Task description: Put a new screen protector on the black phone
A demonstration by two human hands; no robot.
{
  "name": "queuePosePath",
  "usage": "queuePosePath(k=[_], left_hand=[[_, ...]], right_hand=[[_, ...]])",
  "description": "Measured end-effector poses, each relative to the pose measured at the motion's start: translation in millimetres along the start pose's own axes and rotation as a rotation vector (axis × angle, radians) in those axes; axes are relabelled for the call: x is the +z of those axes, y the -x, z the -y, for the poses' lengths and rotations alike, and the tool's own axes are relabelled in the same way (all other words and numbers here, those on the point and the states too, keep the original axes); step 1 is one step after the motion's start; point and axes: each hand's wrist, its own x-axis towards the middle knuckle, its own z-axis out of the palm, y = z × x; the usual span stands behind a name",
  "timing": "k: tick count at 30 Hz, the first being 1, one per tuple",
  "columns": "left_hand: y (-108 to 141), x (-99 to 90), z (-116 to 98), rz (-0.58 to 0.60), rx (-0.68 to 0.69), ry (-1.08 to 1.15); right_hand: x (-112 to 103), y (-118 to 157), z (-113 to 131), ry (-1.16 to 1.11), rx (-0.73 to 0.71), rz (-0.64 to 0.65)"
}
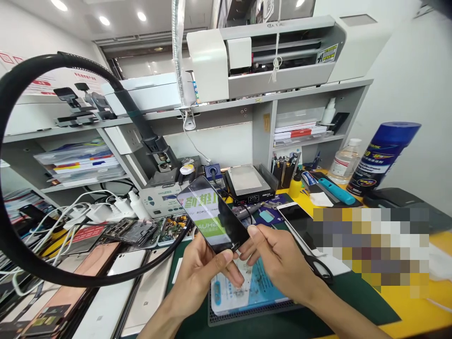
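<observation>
A black phone or screen panel (226, 216) is held tilted above the bench, its glossy face mirroring green and white signs. My left hand (208, 268) grips its lower edge, the thumb on the front and fingers beneath. At its lower right corner, my right hand (275, 259) holds on with thumb and fingers pinched. Below both hands lies a blue and white pad (264, 287) with small dark bits on it, on a green mat (363, 301).
Several phones, among them a white one (113, 282), lie at the left under a looping black hose (88, 282). A white-framed phone (296, 221) and black scissors (321, 270) are right of centre. A blue spray can (381, 155) stands far right; a hot plate (247, 181) is behind.
</observation>
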Motion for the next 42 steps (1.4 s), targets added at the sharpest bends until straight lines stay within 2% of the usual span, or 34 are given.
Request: queuePosePath(k=[3,6,8,12,14,18,22,24,30,42], left_hand=[[-0.6,-0.8,-0.5,0.015,0.012,0.015],[0.1,-2.2,-0.9,0.041,0.012,0.006],[0.9,-2.9,-0.7,0.053,0.012,0.001],[1.4,-2.9,-0.5,0.050,0.019,-0.016],[1.0,-2.4,-0.7,0.045,0.019,-0.024],[0.5,-0.7,0.6,0.050,0.003,0.009],[-0.3,2.9,5.0,0.042,0.046,0.072],[-0.9,4.9,7.1,0.017,0.082,0.092],[0.0,10.9,10.3,-0.009,0.119,0.120],[1.8,10.4,10.0,0.021,0.094,0.117]], right_hand=[[-0.3,-0.8,0.6,-0.106,0.046,-0.008],[-1.3,-0.3,2.1,-0.130,0.025,-0.039],[-1.1,0.6,4.0,-0.078,-0.004,-0.041],[2.7,2.2,6.6,0.189,-0.098,-0.096],[4.1,2.2,5.9,0.213,-0.109,-0.096],[0.8,1.2,2.6,0.067,-0.056,-0.064],[-1.0,1.7,4.3,-0.297,0.072,0.072],[2.0,2.8,7.9,-0.389,0.110,0.119],[11.6,4.1,15.9,-0.392,0.104,0.053],[12.5,1.3,15.7,-0.408,0.136,0.004]])
